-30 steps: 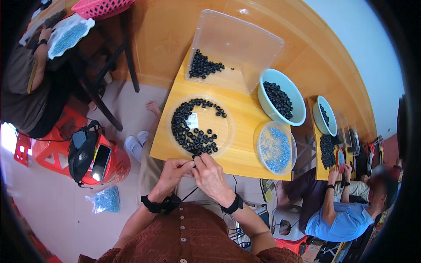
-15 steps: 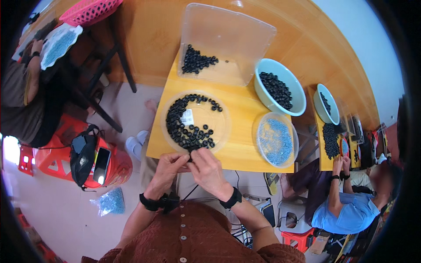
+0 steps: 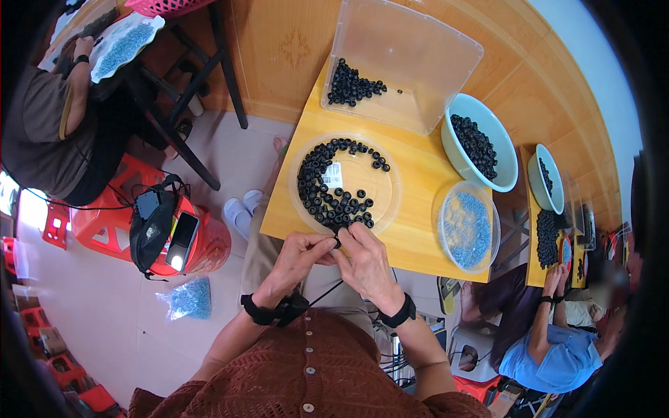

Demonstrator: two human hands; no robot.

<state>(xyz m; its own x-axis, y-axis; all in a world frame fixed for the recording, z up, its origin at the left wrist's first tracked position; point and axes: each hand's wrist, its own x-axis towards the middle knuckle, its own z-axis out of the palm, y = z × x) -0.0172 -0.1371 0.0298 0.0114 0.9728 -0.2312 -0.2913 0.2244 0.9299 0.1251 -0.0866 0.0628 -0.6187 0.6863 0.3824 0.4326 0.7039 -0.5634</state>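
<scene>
My left hand (image 3: 298, 258) and my right hand (image 3: 364, 259) meet just off the near edge of a small wooden table (image 3: 418, 174). Between their fingertips they pinch a small black ring (image 3: 337, 242). Just beyond the fingers lies a clear round lid (image 3: 383, 182) with several black rings (image 3: 322, 191) heaped along its left side. A thin dark cord (image 3: 327, 292) runs from my hands down toward my chest.
A clear plastic box (image 3: 418, 49) with more black rings stands at the back. A pale green bowl (image 3: 481, 143) of black rings and a clear dish of blue pieces (image 3: 465, 226) sit on the right. Other people work at the left and lower right. A red stool (image 3: 167, 233) stands left.
My hands have stayed together at the table's near edge, fingers working the small ring. The view has shifted slightly.
</scene>
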